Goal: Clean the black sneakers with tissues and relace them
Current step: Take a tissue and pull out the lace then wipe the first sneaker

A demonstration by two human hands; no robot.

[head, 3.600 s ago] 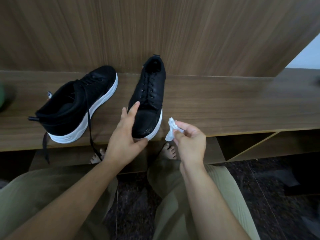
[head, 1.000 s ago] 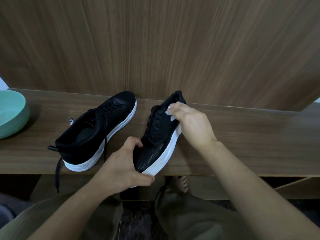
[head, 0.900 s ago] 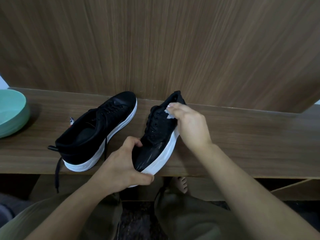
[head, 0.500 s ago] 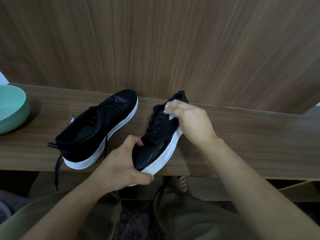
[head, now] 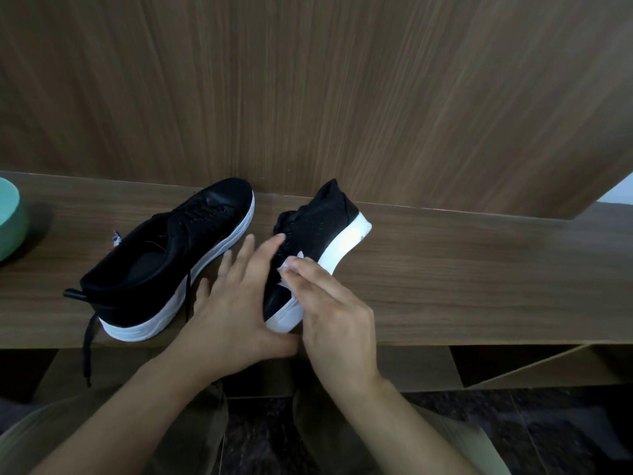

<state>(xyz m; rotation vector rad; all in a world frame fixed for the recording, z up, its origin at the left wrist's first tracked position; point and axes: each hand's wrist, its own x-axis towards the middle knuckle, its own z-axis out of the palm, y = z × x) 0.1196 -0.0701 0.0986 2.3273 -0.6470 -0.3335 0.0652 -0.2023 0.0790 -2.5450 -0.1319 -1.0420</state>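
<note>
Two black sneakers with white soles are on a wooden shelf [head: 462,279]. The left sneaker [head: 164,262] rests flat, a loose black lace [head: 86,347] hanging over the shelf's front edge. The right sneaker [head: 318,234] is tipped onto its side, sole facing right. My left hand [head: 236,303] holds its toe end, fingers spread along the upper and thumb under the toe. My right hand [head: 332,313] presses a small white tissue [head: 291,265] against the sneaker's side near the front.
A green bowl [head: 8,221] sits at the shelf's far left edge. A wood-grain wall panel [head: 308,90] rises right behind the shelf. My knees and a dark floor lie below the shelf's front edge.
My right hand with the tissue has slid from the right sneaker's heel down to its front side. The sneaker has tipped further, showing more white sole. My left fingers have spread.
</note>
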